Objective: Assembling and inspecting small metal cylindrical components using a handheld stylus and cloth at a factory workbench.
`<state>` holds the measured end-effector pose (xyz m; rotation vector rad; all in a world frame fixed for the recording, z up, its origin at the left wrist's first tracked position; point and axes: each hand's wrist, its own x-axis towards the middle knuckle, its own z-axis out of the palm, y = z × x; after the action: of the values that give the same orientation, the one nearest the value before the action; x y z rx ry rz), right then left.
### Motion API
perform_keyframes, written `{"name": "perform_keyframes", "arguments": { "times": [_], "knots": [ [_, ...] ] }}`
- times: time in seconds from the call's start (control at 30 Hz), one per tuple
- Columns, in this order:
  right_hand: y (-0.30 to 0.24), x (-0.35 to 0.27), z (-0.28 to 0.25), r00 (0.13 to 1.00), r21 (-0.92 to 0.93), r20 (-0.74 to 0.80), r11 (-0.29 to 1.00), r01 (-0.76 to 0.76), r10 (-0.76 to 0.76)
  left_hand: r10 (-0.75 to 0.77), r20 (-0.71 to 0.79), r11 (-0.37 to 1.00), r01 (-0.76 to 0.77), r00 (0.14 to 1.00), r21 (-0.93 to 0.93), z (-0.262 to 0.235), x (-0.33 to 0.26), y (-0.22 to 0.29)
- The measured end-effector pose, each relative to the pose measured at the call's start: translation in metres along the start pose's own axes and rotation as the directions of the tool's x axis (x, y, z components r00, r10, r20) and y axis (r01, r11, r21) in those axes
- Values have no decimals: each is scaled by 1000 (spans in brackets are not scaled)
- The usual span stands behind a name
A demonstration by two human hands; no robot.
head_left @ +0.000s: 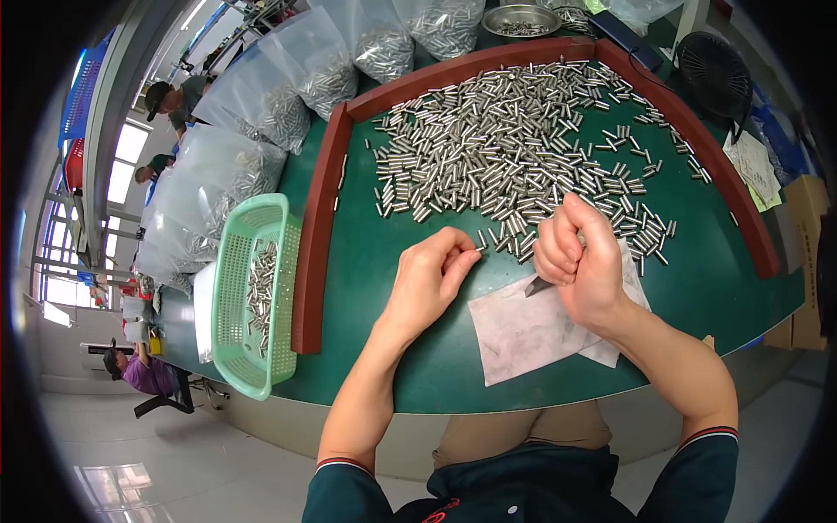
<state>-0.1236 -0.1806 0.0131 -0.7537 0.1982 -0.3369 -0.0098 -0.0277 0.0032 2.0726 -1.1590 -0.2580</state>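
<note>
A large heap of short, shiny metal pins (488,139) spreads over the green tabletop. At the heap's near edge, my left hand (432,270) is closed, thumb and forefinger pinched on a small metal pin (480,247). To its right, my right hand (580,261) is curled into a fist around a tool whose dark, flat metal tip (537,286) pokes out below the fingers. The rest of that tool is hidden in the fist. Under my right hand lies a smudged whitish sheet (514,336), partly over another one.
A dark red wooden frame (316,253) borders the heap on three sides. Left of it stands a light green plastic basket (228,288) holding more pins. Clear bags of pins (327,70) line the back and left. A metal bowl (521,10) and black fan (713,74) stand behind.
</note>
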Motion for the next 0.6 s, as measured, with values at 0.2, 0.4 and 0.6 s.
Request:
{"name": "perform_keyframes", "arguments": {
  "times": [0.2,0.4,0.6],
  "knots": [
    [1,-1,-2,1000,11,7,1000,8,-8,-250,346,350,418,904,-838,-8,-1,-6],
    [1,-1,1,1000,12,1,1000,-3,3,-263,344,373,423,902,-826,-7,-2,-9],
    [2,-3,-1,1000,8,-1,1000,3,-3,-284,340,398,433,896,-809,-5,-2,-6]
  ]
}}
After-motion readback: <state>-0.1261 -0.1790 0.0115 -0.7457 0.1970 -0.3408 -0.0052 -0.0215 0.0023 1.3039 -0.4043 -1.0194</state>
